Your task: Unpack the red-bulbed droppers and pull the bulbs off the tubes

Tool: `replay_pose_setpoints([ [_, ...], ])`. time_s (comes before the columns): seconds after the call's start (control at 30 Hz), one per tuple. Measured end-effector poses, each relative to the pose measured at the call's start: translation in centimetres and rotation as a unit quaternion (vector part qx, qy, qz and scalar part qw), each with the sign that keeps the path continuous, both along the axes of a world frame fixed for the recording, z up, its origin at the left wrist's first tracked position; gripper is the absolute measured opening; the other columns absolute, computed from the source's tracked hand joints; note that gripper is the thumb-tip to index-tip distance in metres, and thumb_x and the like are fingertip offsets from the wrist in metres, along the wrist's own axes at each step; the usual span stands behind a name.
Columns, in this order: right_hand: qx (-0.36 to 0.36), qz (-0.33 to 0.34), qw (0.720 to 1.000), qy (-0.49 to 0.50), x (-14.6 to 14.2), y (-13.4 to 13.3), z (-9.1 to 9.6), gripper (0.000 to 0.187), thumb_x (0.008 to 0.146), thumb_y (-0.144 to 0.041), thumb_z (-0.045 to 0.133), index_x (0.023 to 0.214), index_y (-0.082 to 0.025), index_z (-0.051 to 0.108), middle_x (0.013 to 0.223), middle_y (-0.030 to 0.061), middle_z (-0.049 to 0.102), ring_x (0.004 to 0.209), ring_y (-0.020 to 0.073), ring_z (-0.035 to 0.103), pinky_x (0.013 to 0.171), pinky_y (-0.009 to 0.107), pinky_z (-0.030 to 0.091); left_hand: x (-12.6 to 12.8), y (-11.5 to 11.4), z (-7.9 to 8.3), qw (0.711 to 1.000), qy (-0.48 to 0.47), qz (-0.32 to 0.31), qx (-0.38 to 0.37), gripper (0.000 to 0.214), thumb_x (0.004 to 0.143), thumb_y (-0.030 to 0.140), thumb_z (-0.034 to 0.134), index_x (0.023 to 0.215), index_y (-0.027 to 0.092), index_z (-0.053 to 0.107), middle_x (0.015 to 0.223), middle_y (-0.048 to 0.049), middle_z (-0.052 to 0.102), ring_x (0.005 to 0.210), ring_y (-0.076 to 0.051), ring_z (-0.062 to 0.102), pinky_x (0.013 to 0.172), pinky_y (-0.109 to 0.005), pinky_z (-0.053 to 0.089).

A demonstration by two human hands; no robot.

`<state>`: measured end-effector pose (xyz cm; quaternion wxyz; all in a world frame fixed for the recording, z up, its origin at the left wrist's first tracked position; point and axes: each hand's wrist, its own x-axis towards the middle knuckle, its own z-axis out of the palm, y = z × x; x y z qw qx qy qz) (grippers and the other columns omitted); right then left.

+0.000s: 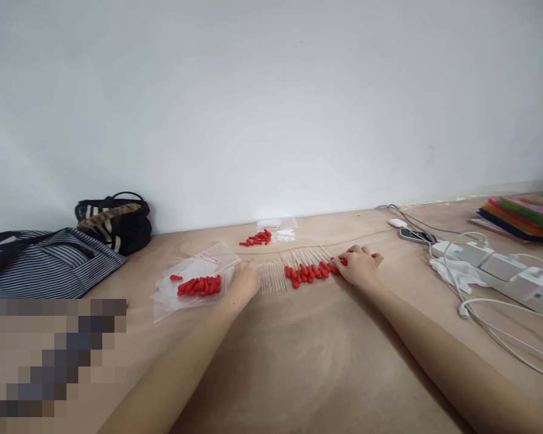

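Observation:
A row of thin tubes with red rubber bulbs (305, 274), which look like droppers, lies side by side on the table. To its left is a row of thin clear tubes (272, 277) without bulbs. My left hand (246, 281) rests at the left end of the clear tubes; its fingertips are mostly hidden. At the right end of the red-bulbed row lies my right hand (361, 266), fingers apart and bent, its thumb side touching the last red bulbs. Loose red bulbs (200, 286) lie in a pile on clear plastic bags (167, 301) left of my left hand.
Farther back are small red pieces (257, 238) beside a clear bag of tubes (284, 232). A power strip with white chargers (502, 267), cables (489, 328) and a dark device (414, 235) sit right. Striped (58, 262) and black bags (133, 226) stand left; coloured sheets (527, 216) far right.

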<state>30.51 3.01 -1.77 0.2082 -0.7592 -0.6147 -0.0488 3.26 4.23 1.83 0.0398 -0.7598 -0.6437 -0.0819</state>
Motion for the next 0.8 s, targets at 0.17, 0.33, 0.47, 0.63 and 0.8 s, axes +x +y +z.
replay_pose_setpoints([
  [0.17, -0.007, 0.013, 1.0, -0.002, -0.2, 0.5, -0.3, 0.031, 0.078, -0.044, 0.045, 0.075, -0.025, 0.07, 0.097, 0.0089, 0.057, 0.095, 0.0263, 0.042, 0.08, 0.045, 0.022, -0.4, -3.7, -0.7, 0.995, -0.022, -0.088, 0.04, 0.021, 0.083, 0.017, 0.043, 0.101, 0.016, 0.055, 0.1, -0.0079, 0.058, 0.09, -0.019, 0.057, 0.079, -0.029, 0.044],
  [0.33, 0.036, -0.007, 0.999, 0.022, -0.5, 0.8, -1.0, 0.029, 0.078, -0.04, 0.047, 0.072, -0.022, 0.069, 0.096, 0.0098, 0.057, 0.095, 0.0265, 0.043, 0.078, 0.044, 0.024, -2.2, -6.9, -3.0, 0.949, -0.112, -0.263, 0.135, 0.015, 0.084, 0.018, 0.041, 0.084, 0.017, 0.056, 0.077, -0.0046, 0.055, 0.071, -0.016, 0.056, 0.065, -0.027, 0.047],
  [0.47, 0.158, -0.003, 0.987, 0.03, -1.6, -0.2, -0.5, 0.026, 0.081, -0.036, 0.046, 0.08, -0.019, 0.066, 0.106, 0.0118, 0.056, 0.1, 0.0271, 0.042, 0.082, 0.044, 0.021, -2.9, -7.3, -3.5, 0.934, -0.153, -0.277, 0.165, 0.015, 0.084, 0.019, 0.041, 0.079, 0.017, 0.055, 0.073, -0.0029, 0.054, 0.068, -0.014, 0.055, 0.063, -0.026, 0.047],
  [0.63, 0.195, 0.234, 0.952, 0.034, -5.4, -4.0, 0.4, 0.018, 0.084, -0.028, 0.046, 0.077, -0.022, 0.061, 0.079, 0.0016, 0.065, 0.087, 0.0187, 0.049, 0.088, 0.042, 0.013, -2.8, -7.3, -3.1, 0.917, -0.142, -0.279, 0.249, 0.019, 0.084, 0.023, 0.046, 0.101, 0.017, 0.053, 0.091, -0.0073, 0.056, 0.085, -0.019, 0.054, 0.077, -0.033, 0.046],
  [0.8, 0.191, 0.38, 0.904, 0.052, -8.5, -6.5, 0.0, 0.013, 0.083, -0.024, 0.048, 0.075, -0.021, 0.058, 0.07, -0.0005, 0.064, 0.078, 0.0157, 0.05, 0.086, 0.04, 0.017, -2.5, -7.3, -3.1, 0.905, -0.101, -0.323, 0.259, 0.025, 0.087, 0.027, 0.044, 0.108, 0.018, 0.053, 0.097, -0.0086, 0.059, 0.091, -0.021, 0.054, 0.078, -0.035, 0.044],
])
